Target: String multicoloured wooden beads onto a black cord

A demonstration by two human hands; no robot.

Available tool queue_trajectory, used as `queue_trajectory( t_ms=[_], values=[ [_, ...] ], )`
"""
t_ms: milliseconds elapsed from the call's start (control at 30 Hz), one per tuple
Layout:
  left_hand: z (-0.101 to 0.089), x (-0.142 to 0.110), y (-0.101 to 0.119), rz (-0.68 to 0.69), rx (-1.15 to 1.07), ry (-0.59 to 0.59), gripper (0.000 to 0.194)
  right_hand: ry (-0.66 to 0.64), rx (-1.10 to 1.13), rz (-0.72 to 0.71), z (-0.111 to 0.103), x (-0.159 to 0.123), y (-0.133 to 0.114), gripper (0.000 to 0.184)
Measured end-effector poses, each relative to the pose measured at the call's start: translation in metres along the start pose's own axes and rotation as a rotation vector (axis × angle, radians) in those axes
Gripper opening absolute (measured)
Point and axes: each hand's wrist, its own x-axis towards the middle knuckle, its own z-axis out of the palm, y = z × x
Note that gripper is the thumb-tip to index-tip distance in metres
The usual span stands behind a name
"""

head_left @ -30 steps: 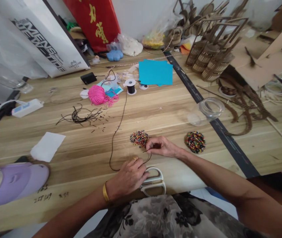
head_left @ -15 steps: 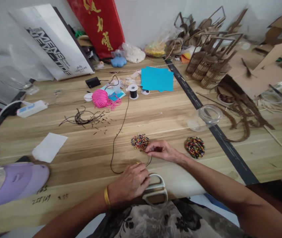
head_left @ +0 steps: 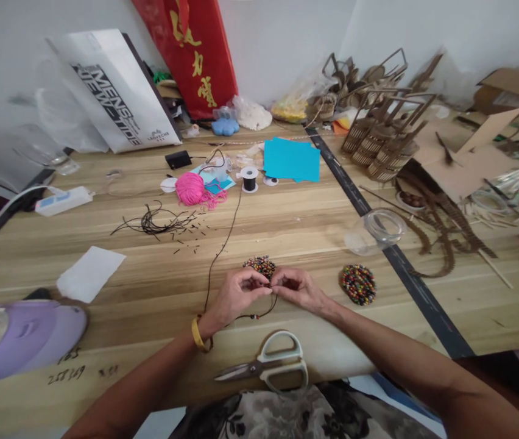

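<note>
My left hand (head_left: 237,295), a yellow band at its wrist, meets my right hand (head_left: 300,289) just in front of a small pile of multicoloured beads (head_left: 261,264). Thumb and forefinger of each hand are pinched together, the tips almost touching. A black cord (head_left: 223,242) runs from the black spool (head_left: 250,180) past my left wrist and curves up to my right fingertips, which grip it. A few small beads (head_left: 254,316) are threaded on its lower curve. What my left fingertips pinch is too small to make out. Scissors (head_left: 266,367) lie nearest my body.
A coil of strung beads (head_left: 358,284) lies to the right. Cut black cords (head_left: 154,221), pink yarn (head_left: 190,188) and blue sheets (head_left: 292,159) are farther back. A purple device (head_left: 35,338) stands at left; woven baskets (head_left: 378,146) and cardboard (head_left: 465,152) crowd the right.
My left hand has moved up from the scissors to my right fingertips, uncovering the scissors' blades and the threaded beads. My right hand stays by the bead pile, still pinching the cord. The view has tilted slightly.
</note>
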Motion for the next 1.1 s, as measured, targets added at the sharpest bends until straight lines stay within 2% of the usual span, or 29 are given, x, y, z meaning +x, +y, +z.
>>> queue_trajectory(
  t_ms=[167,567,1100],
  values=[
    [0.002,0.001,0.003,0.074,0.113,0.006,0.015,-0.024,-0.057,0.03,0.002,0.0,-0.004,0.029],
    [0.003,-0.003,-0.016,0.115,-0.013,0.011,0.026,0.054,-0.338,-0.084,0.011,-0.002,-0.007,0.017],
    [0.0,-0.002,-0.016,0.093,0.012,0.093,0.02,0.14,-0.374,-0.176,0.02,0.003,-0.005,0.011]
  ],
)
